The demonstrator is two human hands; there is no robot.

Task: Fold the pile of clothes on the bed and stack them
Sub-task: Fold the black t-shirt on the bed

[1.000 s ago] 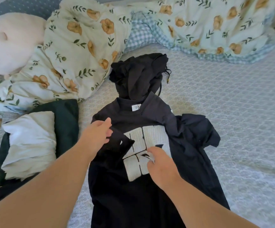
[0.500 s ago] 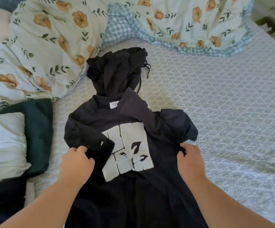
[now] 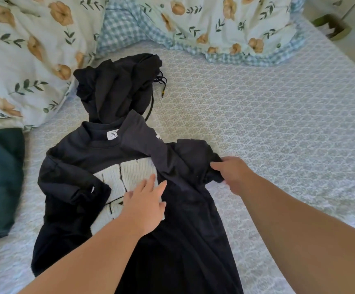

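Head view: black short-sleeved T-shirt with a cream block print on its chest [image 3: 178, 219] lies flat on the pale patterned bedsheet [image 3: 278, 107], collar away from the person and hem running out of frame toward them, so its long axis goes near to far, tilted a little to the left at the far end. Left hand [image 3: 144, 206] rests flat on the print, fingers extended and slightly spread, gripping nothing, only pinning the cloth. Right hand [image 3: 232, 175] has its fingers closed on the shirt's right sleeve, which is being drawn inward over the chest; a diagonal fold already covers the print's right edge. The opposite sleeve is tucked across the chest on the left. Judged from this, the side folds of this garment are under way and the lengthwise fold is still to come. A crumpled black hooded garment with a drawstring [image 3: 117, 85] sits just beyond the collar, unfolded. At the left edge a dark green folded cloth [image 3: 0, 179] lies apart, possibly the stack, though little of it shows. A floral duvet [image 3: 34, 39] is bunched along the far side
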